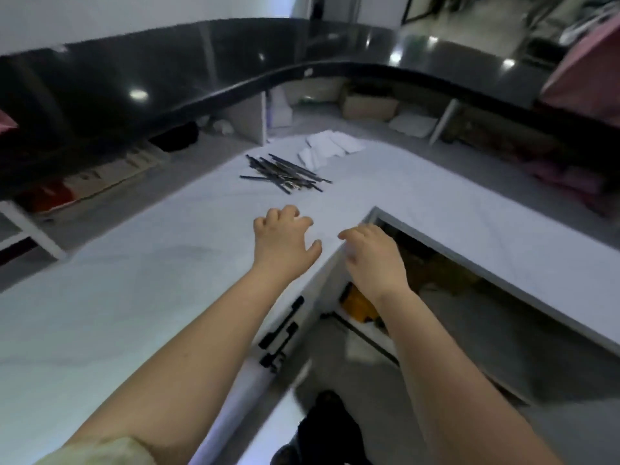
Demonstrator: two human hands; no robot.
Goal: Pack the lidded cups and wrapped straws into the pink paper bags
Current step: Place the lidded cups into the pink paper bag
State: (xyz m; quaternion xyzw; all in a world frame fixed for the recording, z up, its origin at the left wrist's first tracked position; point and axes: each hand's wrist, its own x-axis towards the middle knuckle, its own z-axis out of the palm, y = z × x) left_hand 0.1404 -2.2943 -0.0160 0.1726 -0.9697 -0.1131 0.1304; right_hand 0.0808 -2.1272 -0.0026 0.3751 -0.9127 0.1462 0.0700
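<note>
- Left hand (285, 239): your arm reaches forward over the white desk (134, 297). The grip is loosely spread, fingers bent claw-like with the thumb out to the side, and it holds nothing. Whether the fingertips touch the desk surface cannot be told.
- Right hand (372, 253): it sits just beside the left, at the inner corner of the desk edge. The grip is loosely curled, back of the hand up, and nothing shows in it. The fingertips are blurred.
- Wrapped straws (285, 172): a loose pile of thin, dark, stick-like pieces lies flat on the desk, ahead of both hands and apart from them. They cross one another at shallow angles, and a few stray out at the left and right ends.
- Pink paper bag (587, 72): it stands at the far right on the raised black counter (167, 72), well apart from the straws. It is dull pink with a sloping top edge, blurred and cut by the frame.
- Lidded cups: none can be made out.
- White paper sheets (330, 147): a fanned heap just behind the straws, on the same desk.
- Black handles (281, 333): mounted on the white cabinet front below the desk edge, between your forearms.
- Yellow object (357, 305): under the desk, beneath your right wrist; its kind cannot be told.
</note>
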